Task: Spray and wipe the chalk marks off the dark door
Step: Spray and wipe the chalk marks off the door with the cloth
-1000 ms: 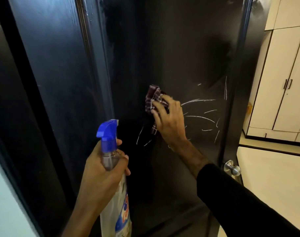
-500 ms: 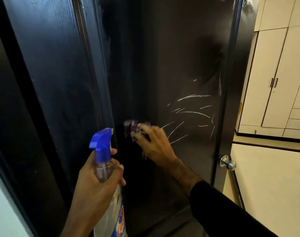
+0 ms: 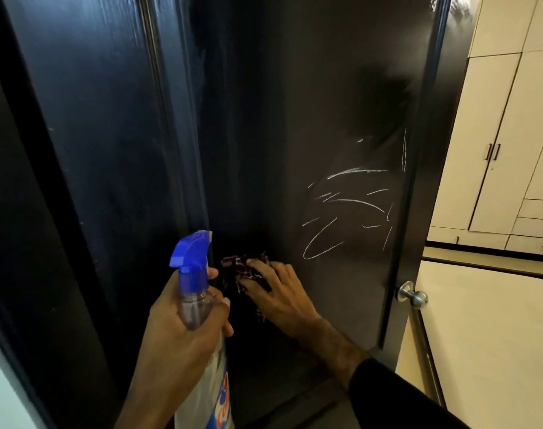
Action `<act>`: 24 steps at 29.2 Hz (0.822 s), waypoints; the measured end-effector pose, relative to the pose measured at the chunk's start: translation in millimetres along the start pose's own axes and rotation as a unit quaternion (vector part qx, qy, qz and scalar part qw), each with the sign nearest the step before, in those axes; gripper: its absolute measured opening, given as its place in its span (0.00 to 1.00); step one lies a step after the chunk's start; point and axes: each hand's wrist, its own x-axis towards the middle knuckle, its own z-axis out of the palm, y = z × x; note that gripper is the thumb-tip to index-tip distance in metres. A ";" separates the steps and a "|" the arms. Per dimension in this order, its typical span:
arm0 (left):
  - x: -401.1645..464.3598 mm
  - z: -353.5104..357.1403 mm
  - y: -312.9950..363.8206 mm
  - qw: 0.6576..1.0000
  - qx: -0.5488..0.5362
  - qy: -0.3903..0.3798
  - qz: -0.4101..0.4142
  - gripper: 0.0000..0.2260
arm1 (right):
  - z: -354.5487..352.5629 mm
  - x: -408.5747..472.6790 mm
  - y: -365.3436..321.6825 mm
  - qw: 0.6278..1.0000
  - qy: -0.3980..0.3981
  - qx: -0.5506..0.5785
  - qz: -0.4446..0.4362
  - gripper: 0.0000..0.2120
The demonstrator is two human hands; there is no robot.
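Cloth (image 3: 244, 269) under hand (image 3: 278, 297) on door (image 3: 295, 119)

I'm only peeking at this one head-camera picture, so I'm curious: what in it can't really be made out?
- Label of the clear spray bottle with blue trigger: cut off by the bottom edge and wrapped by the left hand.
- Dark red checked cloth: mostly under the right hand; its size is unclear.
- Any marks beneath that cloth on the dark door: hidden.
- White chalk marks: whether they are sprayed wet cannot be told.
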 end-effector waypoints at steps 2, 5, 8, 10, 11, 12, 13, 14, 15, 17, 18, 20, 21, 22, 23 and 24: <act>1.9 0.8 0.0 1.000 0.003 -0.003 0.004 0.18 | -9.3 9.9 10.6 1.000 0.023 -0.020 -0.004 0.17; 5.6 2.6 -0.1 1.000 -0.001 0.002 0.001 0.17 | -34.0 36.7 41.4 0.986 0.123 -0.014 0.115 0.17; 8.9 9.0 -2.0 1.000 -0.001 0.001 0.001 0.17 | -52.7 49.2 69.1 0.963 0.164 -0.015 0.215 0.16; 10.3 13.5 -2.8 1.000 -0.004 0.000 0.001 0.17 | -50.2 45.9 72.7 0.961 0.163 -0.020 0.225 0.16; 11.0 15.6 -3.3 1.000 -0.005 -0.001 0.001 0.17 | -45.1 41.4 69.2 0.962 0.152 -0.019 0.227 0.15; 11.2 17.6 -3.9 1.000 -0.006 -0.003 0.000 0.17 | -39.1 34.5 62.2 0.964 0.134 -0.007 0.229 0.15; 11.6 19.9 -4.5 1.000 -0.008 -0.004 -0.001 0.17 | -32.5 25.5 52.7 0.970 0.114 0.005 0.216 0.14; 12.4 22.7 -5.1 1.000 -0.009 -0.004 -0.002 0.17 | -24.6 13.9 41.8 0.977 0.105 0.006 0.184 0.14; 13.3 25.2 -5.1 1.000 -0.009 -0.005 -0.004 0.18 | -17.3 0.8 29.9 0.986 0.088 0.004 0.141 0.16; 15.2 31.8 -5.1 1.000 -0.006 -0.009 -0.006 0.18 | -6.7 -25.0 12.3 0.997 0.036 0.018 0.063 0.20; 16.8 36.8 -5.2 1.000 -0.006 -0.010 -0.007 0.18 | -3.2 -36.3 8.6 0.999 0.014 0.018 0.046 0.20; 19.2 41.0 -5.9 1.000 -0.007 -0.013 -0.008 0.18 | -2.6 -48.4 6.4 0.998 0.004 0.022 0.060 0.20; 20.6 43.5 -6.9 1.000 -0.009 -0.015 -0.008 0.18 | -4.1 -52.3 9.9 0.996 0.013 0.024 0.088 0.20; 22.5 46.1 -7.0 1.000 -0.013 -0.019 -0.007 0.18 | -7.0 -55.1 15.5 0.993 0.027 0.020 0.113 0.20; 24.0 48.4 -6.2 1.000 -0.016 -0.025 -0.003 0.18 | -10.9 -57.6 21.5 0.990 0.040 0.013 0.132 0.20; 26.6 51.7 -5.2 0.999 -0.017 -0.033 0.005 0.18 | -15.7 -59.3 29.3 0.988 0.047 0.005 0.144 0.20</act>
